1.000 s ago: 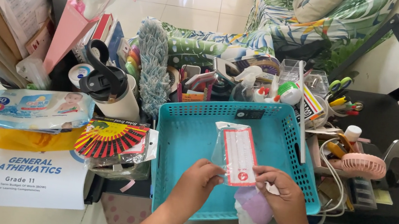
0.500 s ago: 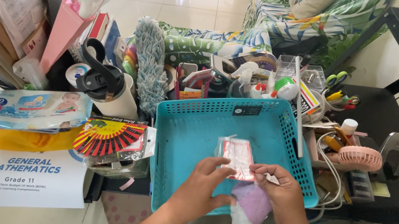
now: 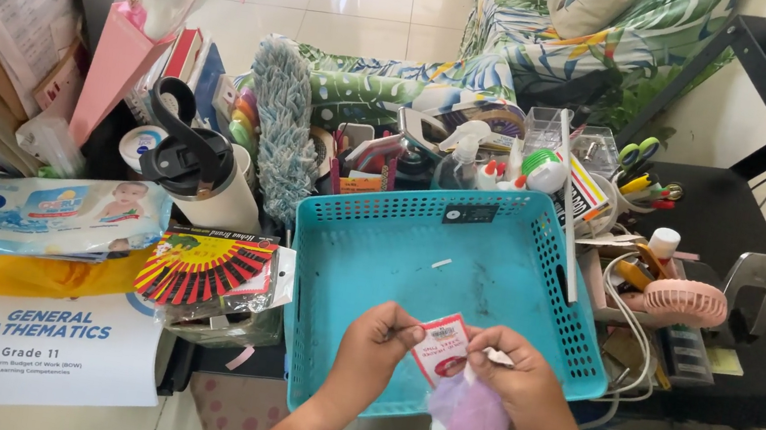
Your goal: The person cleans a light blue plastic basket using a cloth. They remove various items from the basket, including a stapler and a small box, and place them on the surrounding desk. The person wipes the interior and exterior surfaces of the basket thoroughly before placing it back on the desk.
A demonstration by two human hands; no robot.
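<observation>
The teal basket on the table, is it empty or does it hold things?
Almost empty. The teal basket shows a bare perforated floor with only one small white scrap lying in it; the hands work above its front rim.

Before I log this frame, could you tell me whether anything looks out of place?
Clutter crowds the teal basket, which holds only a small white scrap. Both hands, left and right, pinch a small red-and-white packet.

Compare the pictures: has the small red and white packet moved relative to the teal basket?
Yes. The packet has come down toward the basket's near rim, held between both hands.
</observation>
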